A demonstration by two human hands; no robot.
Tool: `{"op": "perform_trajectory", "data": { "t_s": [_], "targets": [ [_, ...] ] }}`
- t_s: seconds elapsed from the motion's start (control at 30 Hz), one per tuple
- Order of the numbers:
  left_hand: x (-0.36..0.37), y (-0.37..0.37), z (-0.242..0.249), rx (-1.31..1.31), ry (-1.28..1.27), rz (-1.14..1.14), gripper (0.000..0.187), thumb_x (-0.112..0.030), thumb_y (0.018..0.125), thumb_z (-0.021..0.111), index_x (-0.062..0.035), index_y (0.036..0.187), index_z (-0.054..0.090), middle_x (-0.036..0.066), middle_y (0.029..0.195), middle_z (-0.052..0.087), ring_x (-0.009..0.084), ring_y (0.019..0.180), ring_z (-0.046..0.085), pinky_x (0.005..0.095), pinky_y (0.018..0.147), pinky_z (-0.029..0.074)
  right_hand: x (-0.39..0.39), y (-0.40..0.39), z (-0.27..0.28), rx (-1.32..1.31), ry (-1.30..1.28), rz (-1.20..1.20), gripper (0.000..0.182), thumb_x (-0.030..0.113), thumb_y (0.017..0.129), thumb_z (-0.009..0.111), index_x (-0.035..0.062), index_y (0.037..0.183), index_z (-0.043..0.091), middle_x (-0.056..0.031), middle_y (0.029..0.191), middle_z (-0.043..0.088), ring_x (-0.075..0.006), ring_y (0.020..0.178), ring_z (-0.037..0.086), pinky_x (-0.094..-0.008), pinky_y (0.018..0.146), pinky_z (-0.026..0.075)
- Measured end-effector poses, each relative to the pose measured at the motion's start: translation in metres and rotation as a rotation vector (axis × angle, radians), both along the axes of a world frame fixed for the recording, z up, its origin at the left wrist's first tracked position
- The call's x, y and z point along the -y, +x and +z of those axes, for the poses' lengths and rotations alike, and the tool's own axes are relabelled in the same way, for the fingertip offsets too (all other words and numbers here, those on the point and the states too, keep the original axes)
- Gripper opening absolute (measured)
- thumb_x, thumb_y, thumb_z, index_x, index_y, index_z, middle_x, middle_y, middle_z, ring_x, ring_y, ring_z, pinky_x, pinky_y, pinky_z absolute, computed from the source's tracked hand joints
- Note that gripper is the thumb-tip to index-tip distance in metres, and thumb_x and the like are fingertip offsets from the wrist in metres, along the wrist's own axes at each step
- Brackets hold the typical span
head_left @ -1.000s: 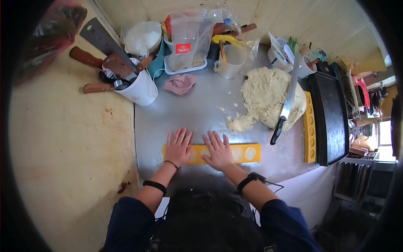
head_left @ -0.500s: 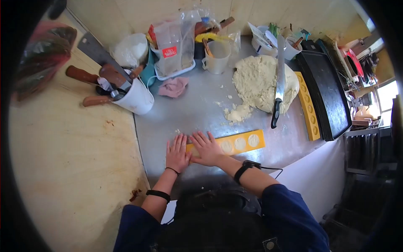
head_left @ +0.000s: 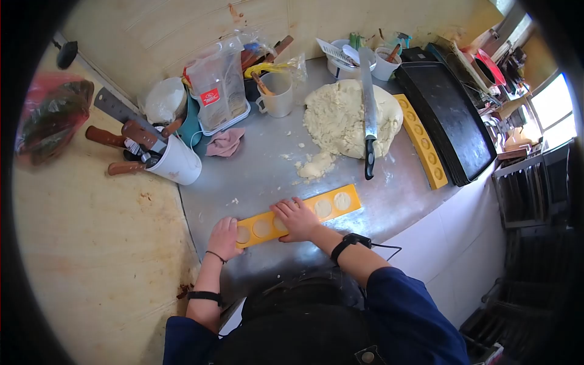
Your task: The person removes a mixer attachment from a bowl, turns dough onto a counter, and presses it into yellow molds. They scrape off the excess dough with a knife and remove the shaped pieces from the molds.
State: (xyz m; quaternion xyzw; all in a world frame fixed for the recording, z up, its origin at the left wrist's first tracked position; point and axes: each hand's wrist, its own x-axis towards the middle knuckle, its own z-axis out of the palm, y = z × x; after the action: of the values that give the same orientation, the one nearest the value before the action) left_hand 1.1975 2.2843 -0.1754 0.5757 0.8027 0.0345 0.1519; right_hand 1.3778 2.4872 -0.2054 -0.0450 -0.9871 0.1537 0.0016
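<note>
A long yellow mould (head_left: 331, 204) with round holes packed with pale dough lies slanted on the steel table (head_left: 267, 176), near its front edge. My left hand (head_left: 224, 238) curls around the mould's left end. My right hand (head_left: 296, 219) rests flat on the mould's middle, fingers spread over the filled holes. A big mound of pale dough (head_left: 340, 118) sits further back, with a small torn lump (head_left: 316, 165) in front of it. A long knife (head_left: 367, 115) with a black handle lies across the mound.
A second yellow mould (head_left: 421, 141) leans against a black baking tray (head_left: 450, 97) at the right. A white pot of knives (head_left: 176, 163), a pink cloth (head_left: 225, 143), a measuring jug (head_left: 277, 97) and a clear plastic bag (head_left: 216, 88) stand at the back left. The table edge drops off at the right.
My left hand has slid from the top of the mould to its left end. The right hand stays on the middle. The view has swung, so everything sits further left.
</note>
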Motion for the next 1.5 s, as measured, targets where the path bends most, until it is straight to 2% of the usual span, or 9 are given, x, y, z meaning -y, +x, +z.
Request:
{"op": "perform_trajectory", "data": {
  "t_s": [0.23, 0.47, 0.57, 0.63, 0.73, 1.17, 1.37, 1.47, 1.5],
  "targets": [
    [0.004, 0.011, 0.049, 0.027, 0.02, 0.205, 0.087, -0.02, 0.052, 0.084, -0.0012, 0.126, 0.041, 0.018, 0.122, 0.045, 0.0355, 0.114, 0.045, 0.0415, 0.098, 0.039, -0.01, -0.003, 0.054, 0.03, -0.015, 0.037, 0.09, 0.045, 0.065, 0.075, 0.0072, 0.137, 0.035, -0.008, 0.121, 0.049, -0.0228, 0.119, 0.043, -0.0433, 0.101, 0.031],
    [-0.03, 0.005, 0.046, -0.244, 0.29, 0.375, 0.09, -0.012, 0.056, 0.082, -0.0034, 0.133, 0.036, 0.019, 0.136, 0.037, 0.0365, 0.125, 0.039, 0.0427, 0.106, 0.033, -0.047, -0.032, 0.084, -0.084, 0.142, -0.115, 0.082, 0.034, 0.066, 0.076, 0.0126, 0.135, 0.039, -0.0107, 0.136, 0.041, -0.0266, 0.132, 0.033, -0.0502, 0.109, 0.024],
    [-0.008, 0.022, 0.012, -0.081, 0.179, 0.127, 0.09, -0.015, 0.057, 0.082, -0.0055, 0.134, 0.036, 0.019, 0.139, 0.036, 0.0366, 0.129, 0.036, 0.0433, 0.106, 0.034, -0.056, 0.018, 0.055, 0.009, 0.059, -0.264, 0.075, 0.028, 0.066, 0.075, 0.017, 0.133, 0.043, -0.0115, 0.137, 0.04, -0.029, 0.132, 0.033, -0.0512, 0.109, 0.024],
    [0.007, 0.038, -0.005, 0.125, 0.005, 0.106, 0.083, -0.017, 0.058, 0.08, -0.0076, 0.13, 0.041, 0.018, 0.135, 0.04, 0.0356, 0.127, 0.038, 0.0442, 0.1, 0.04, -0.065, 0.057, 0.038, 0.104, 0.064, -0.378, 0.068, 0.026, 0.067, 0.074, 0.0201, 0.13, 0.048, -0.0095, 0.135, 0.042, -0.0301, 0.128, 0.037, -0.0503, 0.105, 0.032],
    [0.007, 0.052, -0.019, 0.148, 0.177, 0.257, 0.062, -0.016, 0.062, 0.076, -0.0061, 0.117, 0.051, 0.016, 0.125, 0.044, 0.0356, 0.12, 0.041, 0.0445, 0.095, 0.042, -0.072, 0.093, 0.027, 0.214, -0.023, -0.495, 0.065, 0.021, 0.066, 0.074, 0.022, 0.127, 0.05, -0.0101, 0.131, 0.044, -0.0314, 0.121, 0.044, -0.0473, 0.097, 0.042],
    [-0.01, 0.056, -0.026, 0.126, 0.065, 0.502, 0.048, -0.011, 0.061, 0.073, -0.0146, 0.107, 0.058, 0.015, 0.108, 0.048, 0.0378, 0.102, 0.047, 0.0444, 0.086, 0.046, -0.086, 0.077, 0.015, 0.244, -0.142, -0.518, 0.046, 0.012, 0.067, 0.07, 0.0197, 0.111, 0.058, -0.0138, 0.113, 0.048, -0.0354, 0.109, 0.048, -0.0431, 0.088, 0.049],
    [0.008, 0.037, -0.038, 0.176, 0.172, 0.288, 0.041, -0.009, 0.062, 0.07, -0.0127, 0.101, 0.058, 0.014, 0.106, 0.05, 0.0356, 0.101, 0.049, 0.0427, 0.086, 0.045, -0.109, 0.095, 0.015, 0.107, -0.151, -0.131, 0.036, 0.01, 0.066, 0.069, 0.0146, 0.1, 0.058, -0.0138, 0.111, 0.048, -0.0336, 0.106, 0.05, -0.0408, 0.083, 0.05],
    [0.027, 0.038, -0.055, 0.34, 0.62, 0.517, 0.041, -0.005, 0.066, 0.067, -0.0101, 0.104, 0.053, 0.011, 0.105, 0.053, 0.0311, 0.094, 0.055, 0.0371, 0.085, 0.047, -0.111, 0.113, 0.016, -0.146, -0.568, -0.401, 0.036, 0.007, 0.069, 0.068, 0.0122, 0.102, 0.054, -0.0093, 0.106, 0.051, -0.0265, 0.101, 0.053, -0.0361, 0.081, 0.049],
    [0.031, 0.041, -0.059, 0.346, 0.611, 0.516, 0.041, -0.005, 0.066, 0.067, -0.0101, 0.104, 0.053, 0.011, 0.105, 0.053, 0.0311, 0.094, 0.055, 0.0371, 0.085, 0.047, -0.111, 0.122, 0.011, -0.281, -0.935, -0.567, 0.038, 0.006, 0.074, 0.065, 0.0128, 0.109, 0.052, -0.0085, 0.109, 0.053, -0.0252, 0.101, 0.055, -0.0344, 0.08, 0.051]
  ]
}}
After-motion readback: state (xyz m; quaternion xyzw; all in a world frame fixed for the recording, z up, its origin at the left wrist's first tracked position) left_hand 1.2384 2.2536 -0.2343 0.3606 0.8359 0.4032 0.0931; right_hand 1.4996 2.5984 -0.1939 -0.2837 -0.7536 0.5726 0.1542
